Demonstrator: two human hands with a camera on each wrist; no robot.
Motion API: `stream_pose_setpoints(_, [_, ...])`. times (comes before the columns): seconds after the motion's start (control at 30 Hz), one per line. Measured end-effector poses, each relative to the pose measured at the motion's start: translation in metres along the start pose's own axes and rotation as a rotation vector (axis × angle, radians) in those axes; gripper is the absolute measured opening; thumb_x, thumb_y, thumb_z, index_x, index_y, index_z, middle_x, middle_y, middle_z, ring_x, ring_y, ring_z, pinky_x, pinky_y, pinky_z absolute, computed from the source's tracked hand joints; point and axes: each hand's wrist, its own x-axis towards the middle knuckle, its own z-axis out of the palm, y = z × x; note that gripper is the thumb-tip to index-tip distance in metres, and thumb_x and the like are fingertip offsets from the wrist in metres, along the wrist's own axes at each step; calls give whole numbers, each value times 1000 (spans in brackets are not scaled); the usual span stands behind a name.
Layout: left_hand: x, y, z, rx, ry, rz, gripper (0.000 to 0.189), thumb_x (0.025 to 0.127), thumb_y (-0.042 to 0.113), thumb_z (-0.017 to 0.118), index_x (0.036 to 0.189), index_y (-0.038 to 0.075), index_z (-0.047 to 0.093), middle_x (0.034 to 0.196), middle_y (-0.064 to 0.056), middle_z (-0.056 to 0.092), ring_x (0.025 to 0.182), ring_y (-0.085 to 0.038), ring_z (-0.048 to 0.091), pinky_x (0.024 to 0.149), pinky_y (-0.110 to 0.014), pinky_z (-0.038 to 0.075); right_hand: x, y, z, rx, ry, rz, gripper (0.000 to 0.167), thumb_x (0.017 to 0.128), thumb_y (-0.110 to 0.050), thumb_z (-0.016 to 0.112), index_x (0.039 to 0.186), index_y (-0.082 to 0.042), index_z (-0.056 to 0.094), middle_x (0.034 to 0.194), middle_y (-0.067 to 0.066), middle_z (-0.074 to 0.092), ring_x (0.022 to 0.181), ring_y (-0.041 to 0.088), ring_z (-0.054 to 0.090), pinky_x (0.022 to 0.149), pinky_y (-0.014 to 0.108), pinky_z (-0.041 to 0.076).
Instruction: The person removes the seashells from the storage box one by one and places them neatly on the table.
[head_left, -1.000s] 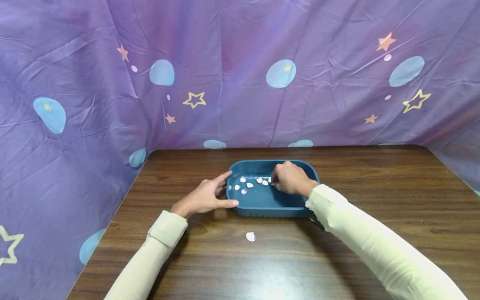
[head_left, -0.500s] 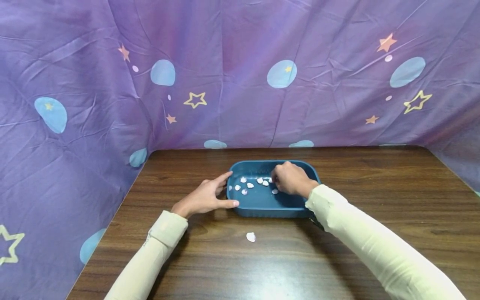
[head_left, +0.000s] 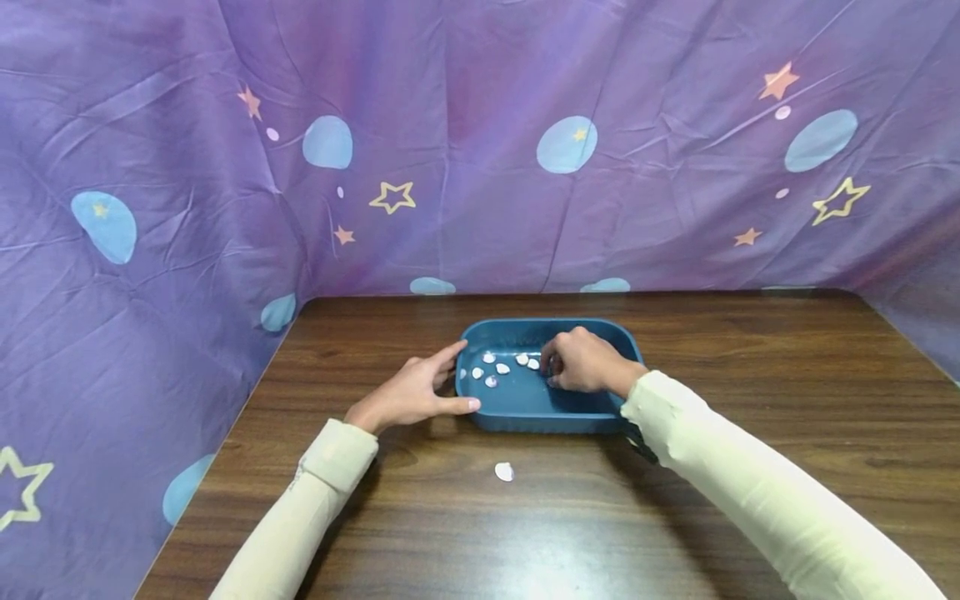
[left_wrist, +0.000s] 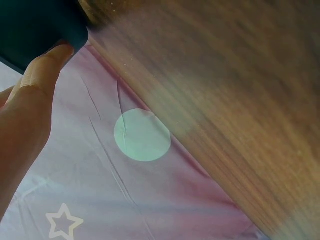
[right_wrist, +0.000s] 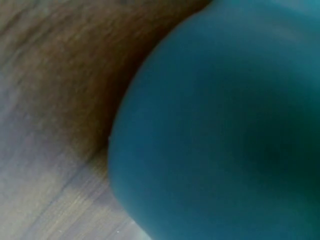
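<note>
A blue rectangular tray (head_left: pixel 517 400) sits on the wooden table, with several small white shells (head_left: pixel 502 368) scattered inside, mostly toward its left half. My left hand (head_left: pixel 412 387) spans the tray's left end, the thumb laid over the near rim and the index finger reaching the far corner. Inside the tray, my right hand (head_left: pixel 588 362) points down with bent fingers and thumb close to the floor, right of the shells. Whether a shell is between those fingertips, I cannot tell. One more shell (head_left: pixel 504 472) lies on the table in front of the tray.
The brown wooden table (head_left: pixel 787 400) extends around the tray, with its left edge beyond my left sleeve. A purple cloth (head_left: pixel 480 233) printed with stars and blue ovals hangs behind the table and along its left side.
A shell came into sight under my right hand half a second ago and is now hidden behind its fingers. The right fingers have shifted slightly; the left hand stays on the tray.
</note>
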Motion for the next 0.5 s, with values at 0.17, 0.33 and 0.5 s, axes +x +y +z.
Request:
stream_pose_setpoints(0.17, [1, -1, -1, -2, 2, 4, 98, 86, 37, 79, 160, 6, 23, 150, -26, 49, 133, -33, 58, 117, -43, 41, -1, -3, -3, -4, -31, -12, 15, 83, -8, 76, 97, -14, 78, 74, -2, 66, 66, 11, 57, 58, 24, 46])
stream_pose_setpoints(0.33, [2, -2, 0, 5, -2, 3, 98, 86, 38, 79, 160, 7, 22, 149, -25, 50, 133, -32, 58, 117, -43, 41, -2, -4, 0, -21, -36, -16, 16, 83, -6, 77, 96, -13, 79, 77, -2, 68, 70, 11, 59, 60, 26, 50])
stream_pose_setpoints(0.5, [1, -2, 1, -6, -4, 2, 99, 86, 37, 79, 160, 7, 22, 150, -26, 49, 133, -32, 58, 117, -43, 42, -3, -4, 0, -13, -35, -2, 16, 83, -6, 77, 97, -12, 79, 81, -1, 72, 73, 11, 63, 67, 30, 56])
